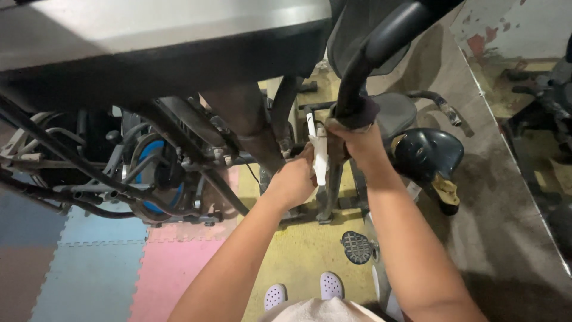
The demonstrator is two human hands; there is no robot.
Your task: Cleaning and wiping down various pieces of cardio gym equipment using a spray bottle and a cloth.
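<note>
Head view: both hands [295, 179] [357, 146] on white strip [320, 156] beside black handlebar [369, 59].

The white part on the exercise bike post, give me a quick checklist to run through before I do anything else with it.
1. Left hand touching the white part: ok.
2. Right hand gripping the black handlebar post: ok.
3. White part seated on the frame: cannot tell, hands cover its mount.
4. Feet in white clogs flat on the yellow mat: ok.
5. Pedal away from feet: ok.
</note>
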